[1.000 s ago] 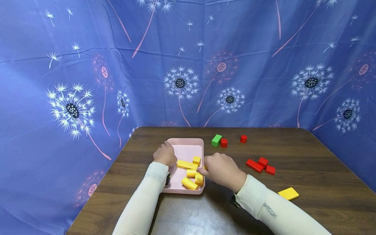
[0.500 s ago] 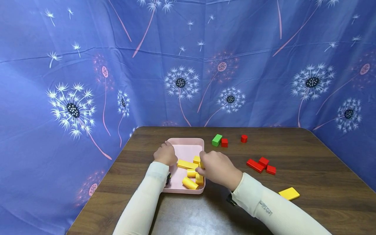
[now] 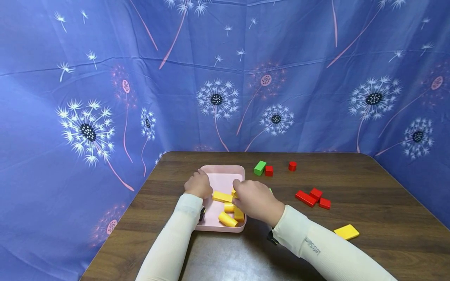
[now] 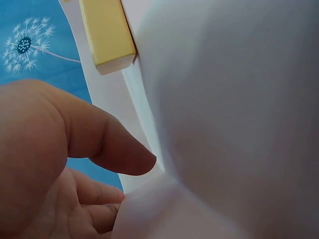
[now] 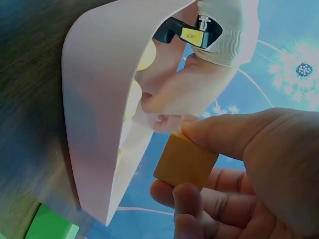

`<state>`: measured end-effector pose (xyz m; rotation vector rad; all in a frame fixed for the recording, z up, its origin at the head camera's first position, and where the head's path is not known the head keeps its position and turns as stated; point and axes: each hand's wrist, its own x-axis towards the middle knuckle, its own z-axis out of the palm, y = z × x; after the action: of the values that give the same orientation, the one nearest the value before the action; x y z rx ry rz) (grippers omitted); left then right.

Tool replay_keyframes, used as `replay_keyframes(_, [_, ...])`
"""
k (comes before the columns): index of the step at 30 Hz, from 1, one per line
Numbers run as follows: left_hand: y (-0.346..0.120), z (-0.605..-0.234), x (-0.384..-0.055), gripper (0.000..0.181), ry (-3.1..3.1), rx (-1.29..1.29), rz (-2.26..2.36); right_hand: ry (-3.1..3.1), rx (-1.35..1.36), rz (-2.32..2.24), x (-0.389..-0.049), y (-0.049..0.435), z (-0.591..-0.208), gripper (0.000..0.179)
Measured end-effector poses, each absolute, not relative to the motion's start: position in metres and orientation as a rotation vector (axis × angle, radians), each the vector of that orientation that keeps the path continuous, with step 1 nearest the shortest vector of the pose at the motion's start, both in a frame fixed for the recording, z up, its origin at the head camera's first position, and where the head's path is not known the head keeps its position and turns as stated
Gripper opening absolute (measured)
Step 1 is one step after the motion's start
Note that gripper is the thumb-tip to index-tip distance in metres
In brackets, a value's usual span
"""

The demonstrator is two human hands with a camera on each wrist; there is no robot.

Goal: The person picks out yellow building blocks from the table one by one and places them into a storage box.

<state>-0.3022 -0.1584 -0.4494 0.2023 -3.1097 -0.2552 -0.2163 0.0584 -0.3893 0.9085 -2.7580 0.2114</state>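
A pink tray point(image 3: 222, 229) lies on the table with several yellow blocks inside, among them a long block point(image 3: 222, 196) and a cylinder point(image 3: 228, 219). My left hand point(image 3: 199, 185) holds the tray's left wall, and the left wrist view shows the thumb point(image 4: 122, 147) inside with the other fingers outside. Over the tray's right side, my right hand point(image 3: 259, 200) pinches a small yellow block point(image 5: 185, 162) between thumb and fingers. In the head view that hand mostly covers the block.
Behind the tray stand a green block point(image 3: 260, 168), a red cube point(image 3: 268, 171) and a red cylinder point(image 3: 292, 166). Several red blocks point(image 3: 306, 198) lie to the right. A flat yellow block point(image 3: 346, 232) sits beside my right sleeve. A blue patterned cloth point(image 3: 175, 97) hangs behind the table.
My right hand has moved left with the yellow block, from the tray's right edge to over its inside. A bit of green now shows behind that hand. The left hand stays put.
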Motion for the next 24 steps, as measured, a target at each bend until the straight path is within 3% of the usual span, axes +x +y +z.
replay_keyframes(8, [-0.158,-0.448,-0.3,0.093,-3.111,0.203,-0.248,-2.834,0.873,0.192,-0.216,0.052,-0.388,0.034])
replay_keyframes(24, [-0.157,-0.448,-0.301,0.094,-3.118,0.209,-0.255,-2.808,0.853,0.137,-0.23,0.048,-0.398,0.025])
